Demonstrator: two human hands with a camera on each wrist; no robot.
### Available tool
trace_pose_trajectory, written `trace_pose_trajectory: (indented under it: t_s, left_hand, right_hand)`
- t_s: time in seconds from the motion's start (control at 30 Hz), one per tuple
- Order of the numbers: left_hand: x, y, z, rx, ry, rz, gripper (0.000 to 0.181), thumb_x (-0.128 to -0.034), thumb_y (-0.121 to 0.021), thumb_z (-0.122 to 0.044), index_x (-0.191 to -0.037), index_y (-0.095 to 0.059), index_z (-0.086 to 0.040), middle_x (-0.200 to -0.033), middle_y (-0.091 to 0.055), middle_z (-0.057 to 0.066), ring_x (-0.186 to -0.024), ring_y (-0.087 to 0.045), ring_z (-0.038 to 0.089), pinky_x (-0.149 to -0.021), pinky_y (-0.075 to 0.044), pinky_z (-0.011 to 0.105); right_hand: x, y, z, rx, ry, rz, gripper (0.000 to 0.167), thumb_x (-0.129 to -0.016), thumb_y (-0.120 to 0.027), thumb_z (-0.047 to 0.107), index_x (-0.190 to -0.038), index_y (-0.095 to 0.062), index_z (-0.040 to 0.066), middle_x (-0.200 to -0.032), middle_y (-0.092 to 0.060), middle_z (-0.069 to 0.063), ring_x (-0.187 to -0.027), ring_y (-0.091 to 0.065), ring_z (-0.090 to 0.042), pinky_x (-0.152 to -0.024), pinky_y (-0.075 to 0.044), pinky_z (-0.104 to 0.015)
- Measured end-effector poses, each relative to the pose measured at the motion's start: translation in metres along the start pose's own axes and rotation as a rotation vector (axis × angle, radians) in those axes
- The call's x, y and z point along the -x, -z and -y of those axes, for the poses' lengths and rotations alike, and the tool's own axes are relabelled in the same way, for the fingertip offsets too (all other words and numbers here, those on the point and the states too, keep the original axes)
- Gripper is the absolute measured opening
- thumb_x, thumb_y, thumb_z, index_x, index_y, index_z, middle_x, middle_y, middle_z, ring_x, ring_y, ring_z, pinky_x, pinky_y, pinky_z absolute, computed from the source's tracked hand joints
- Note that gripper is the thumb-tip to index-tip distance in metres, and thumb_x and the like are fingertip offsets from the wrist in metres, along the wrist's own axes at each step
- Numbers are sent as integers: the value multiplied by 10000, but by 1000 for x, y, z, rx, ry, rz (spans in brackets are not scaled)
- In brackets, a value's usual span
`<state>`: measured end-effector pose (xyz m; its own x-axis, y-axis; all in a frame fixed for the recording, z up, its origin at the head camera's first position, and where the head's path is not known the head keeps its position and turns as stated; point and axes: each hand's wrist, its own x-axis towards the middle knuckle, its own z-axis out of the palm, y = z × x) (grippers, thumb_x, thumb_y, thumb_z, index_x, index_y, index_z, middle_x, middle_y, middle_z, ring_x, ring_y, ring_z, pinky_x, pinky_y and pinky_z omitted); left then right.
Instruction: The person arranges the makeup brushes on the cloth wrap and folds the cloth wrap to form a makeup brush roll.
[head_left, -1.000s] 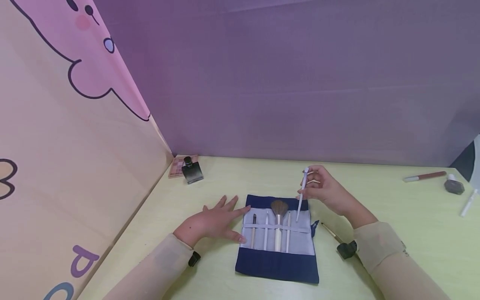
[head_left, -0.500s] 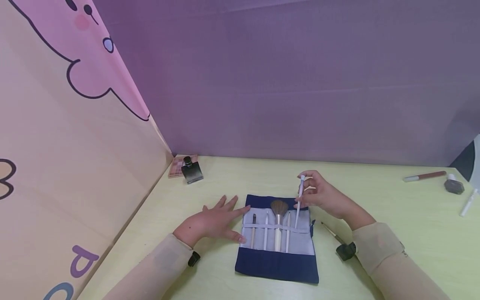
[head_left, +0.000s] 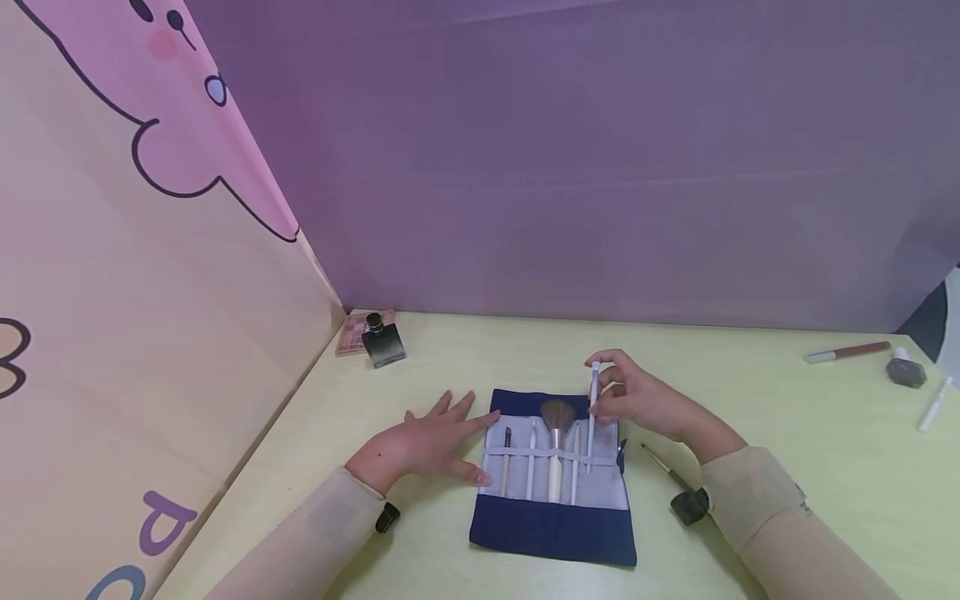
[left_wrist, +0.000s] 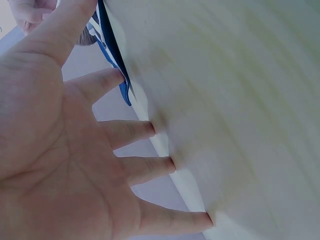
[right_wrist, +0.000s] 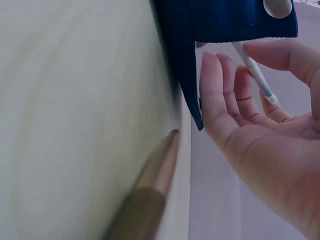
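Two hands on the navy pouch (head_left: 552, 533): here's the right hand (head_left: 628, 396) towards one o'clock, thumb and fingers pinching a slim white stick (head_left: 592, 400)! From that grip the stick points down to six o'clock, its lower end at the elastic band (head_left: 536, 454); over or under, I can't tell. Left hand (head_left: 423, 446) at nine o'clock, fingers spread wide, thumb and forefinger at the pouch's edge. Fluffy brush (head_left: 557, 414) at the stick's nine o'clock!
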<state>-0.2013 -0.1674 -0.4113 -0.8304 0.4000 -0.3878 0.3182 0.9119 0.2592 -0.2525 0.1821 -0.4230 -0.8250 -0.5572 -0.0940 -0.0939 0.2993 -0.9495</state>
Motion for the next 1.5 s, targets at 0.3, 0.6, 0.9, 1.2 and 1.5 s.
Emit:
trace_pose_trajectory:
  t_s: [0.3, 0.6, 0.9, 1.2, 1.5]
  left_hand:
    - [-1, -1, 1, -9, -4, -2, 966, -874, -755, -691, -1682, -286, -442, -1835, -69, 85, -1687, -24, 470, -1162, -143, 915]
    - [0, -1, 0, 2, 2, 4, 966, -875, -759, -686, -1682, -290, -439, -1835, -65, 91, -1687, -16, 470, -1164, -133, 915]
    - [0, -3, 0, 5, 7, 5, 965, -874, -767, -677, -1680, -292, -441, -1835, -64, 86, -1688, -17, 466, -1167, -138, 912]
    - [-1, -4, 1, 5, 6, 5, 973, -868, -760, -693, -1681, -284, -449, -1835, -60, 87, -1688, -13, 466, -1163, -134, 916]
    - [-1, -3, 2, -4, 2, -4, 969, -869, -760, -694, -1680, -290, -446, -1835, -73, 86, -1688, -25, 469, -1158, -147, 917]
  right_hand:
    - [1, -3, 3, 114, -34, 17, 673, -971, -734, 79, -1513, -341, 17, -1182, -583, -178, -999, -687, -232, -843, -560, -352]
    - [6, -4, 4, 259, -68, 41, 293, -1066, -614, 197, -1313, -652, 43, -1144, -659, -112, -956, -602, -208, -797, -551, -348]
    - [7, -5, 2, 361, -97, 65, 315, -1055, -493, 85, -1150, -793, 90, -1252, -631, -125, -933, -599, -214, -808, -539, -336]
    - [7, -8, 4, 510, -41, 110, 335, -1047, -524, 93, -1145, -838, 158, -1183, -659, -65, -992, -560, -180, -846, -496, -331]
    - [13, -1, 12, 482, -73, 83, 332, -1074, -512, 150, -1313, -742, 139, -1286, -678, -78, -1072, -612, -201, -913, -550, -369]
